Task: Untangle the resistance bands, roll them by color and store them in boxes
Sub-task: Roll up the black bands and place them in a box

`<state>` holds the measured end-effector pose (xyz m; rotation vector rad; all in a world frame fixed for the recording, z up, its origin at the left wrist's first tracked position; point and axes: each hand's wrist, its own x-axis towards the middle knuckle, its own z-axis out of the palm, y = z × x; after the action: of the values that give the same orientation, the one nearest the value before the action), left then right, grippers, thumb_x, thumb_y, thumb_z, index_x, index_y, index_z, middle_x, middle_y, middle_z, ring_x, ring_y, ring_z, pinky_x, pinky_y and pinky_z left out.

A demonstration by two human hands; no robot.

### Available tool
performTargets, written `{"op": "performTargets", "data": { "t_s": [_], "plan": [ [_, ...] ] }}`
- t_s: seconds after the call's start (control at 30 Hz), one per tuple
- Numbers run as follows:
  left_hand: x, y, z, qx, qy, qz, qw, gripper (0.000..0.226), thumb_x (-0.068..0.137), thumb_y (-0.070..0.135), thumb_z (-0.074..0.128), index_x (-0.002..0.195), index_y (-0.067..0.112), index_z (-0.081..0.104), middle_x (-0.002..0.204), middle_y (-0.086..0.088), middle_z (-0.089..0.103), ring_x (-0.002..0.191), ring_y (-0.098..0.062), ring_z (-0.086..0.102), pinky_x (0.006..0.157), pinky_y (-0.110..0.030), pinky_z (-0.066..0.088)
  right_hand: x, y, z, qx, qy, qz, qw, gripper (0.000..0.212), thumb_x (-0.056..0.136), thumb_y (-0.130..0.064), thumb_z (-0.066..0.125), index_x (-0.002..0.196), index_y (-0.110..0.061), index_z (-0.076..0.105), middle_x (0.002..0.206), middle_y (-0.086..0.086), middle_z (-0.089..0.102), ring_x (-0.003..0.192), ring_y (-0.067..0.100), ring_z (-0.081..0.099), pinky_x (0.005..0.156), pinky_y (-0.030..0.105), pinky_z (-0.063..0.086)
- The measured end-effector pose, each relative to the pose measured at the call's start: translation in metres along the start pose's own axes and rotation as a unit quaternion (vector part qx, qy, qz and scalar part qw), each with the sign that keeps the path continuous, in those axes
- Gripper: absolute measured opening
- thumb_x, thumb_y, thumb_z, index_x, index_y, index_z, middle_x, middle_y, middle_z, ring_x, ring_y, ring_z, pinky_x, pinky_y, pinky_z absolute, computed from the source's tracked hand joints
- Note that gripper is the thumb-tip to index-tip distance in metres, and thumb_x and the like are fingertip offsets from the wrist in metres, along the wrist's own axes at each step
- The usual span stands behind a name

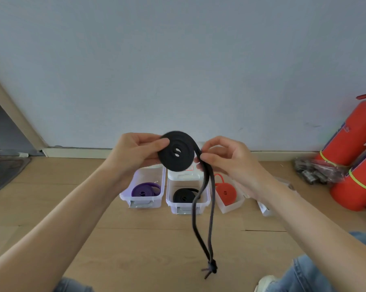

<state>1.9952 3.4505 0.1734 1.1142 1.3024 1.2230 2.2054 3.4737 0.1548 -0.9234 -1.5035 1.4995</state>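
Observation:
I hold a black resistance band (176,153) in the air, most of it wound into a flat coil. My left hand (135,150) pinches the coil by its left side. My right hand (226,159) pinches the band where it leaves the coil; the loose end hangs down to a knot (212,268) near the floor. Below, three clear boxes stand in a row on the floor: the left box (143,202) holds a purple roll (145,189), the middle box (187,206) a black roll (185,196), the right box (232,204) a red roll (225,192).
Two red fire extinguishers (355,157) lean against the wall at the right, with a bundle in clear plastic (312,171) beside them. A white lid (265,208) lies right of the boxes. My knees in jeans (316,270) show at the bottom. A doorway (3,131) opens at the left.

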Motion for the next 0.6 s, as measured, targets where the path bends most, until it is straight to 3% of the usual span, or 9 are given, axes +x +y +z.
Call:
{"op": "performTargets", "data": {
  "t_s": [0.2,0.33,0.47,0.6],
  "plan": [
    [-0.001,-0.013,0.009,-0.063,0.044,-0.005,0.997,0.017,0.087,0.012,0.061,0.1,0.002,0.067,0.088,-0.009,0.074,0.081,-0.016,0.071,0.067,-0.017,0.055,-0.004,0.014,0.019,-0.015,0.006,0.025,1.0,0.028,0.081,-0.007,0.069,0.101,-0.004,0.05,0.079,0.014,0.072,0.072,0.026,0.067,0.076,0.035,0.058],
    [-0.002,-0.016,0.013,-0.045,0.041,0.006,0.998,0.016,0.087,0.012,0.062,0.1,0.005,0.068,0.088,-0.006,0.075,0.084,-0.015,0.071,0.068,-0.016,0.054,-0.004,0.012,0.016,-0.029,0.052,0.013,0.998,0.025,0.08,-0.005,0.07,0.098,-0.006,0.052,0.075,0.009,0.072,0.066,0.02,0.067,0.066,0.025,0.053],
    [0.0,-0.016,0.012,-0.044,0.062,0.006,0.997,0.018,0.085,0.012,0.063,0.101,0.004,0.067,0.089,-0.008,0.074,0.085,-0.017,0.071,0.073,-0.019,0.056,-0.004,0.01,0.017,-0.012,0.049,0.009,0.999,0.025,0.08,-0.01,0.07,0.099,-0.007,0.053,0.084,0.009,0.073,0.075,0.025,0.07,0.071,0.029,0.057],
    [-0.003,-0.017,0.017,-0.023,0.025,-0.005,0.999,0.021,0.085,0.012,0.064,0.104,0.005,0.066,0.092,-0.007,0.074,0.088,-0.017,0.071,0.08,-0.022,0.056,-0.004,0.012,0.016,-0.03,0.087,0.007,0.996,0.023,0.083,-0.005,0.067,0.1,-0.004,0.052,0.078,0.011,0.073,0.068,0.022,0.071,0.062,0.022,0.054]
  ]
}}
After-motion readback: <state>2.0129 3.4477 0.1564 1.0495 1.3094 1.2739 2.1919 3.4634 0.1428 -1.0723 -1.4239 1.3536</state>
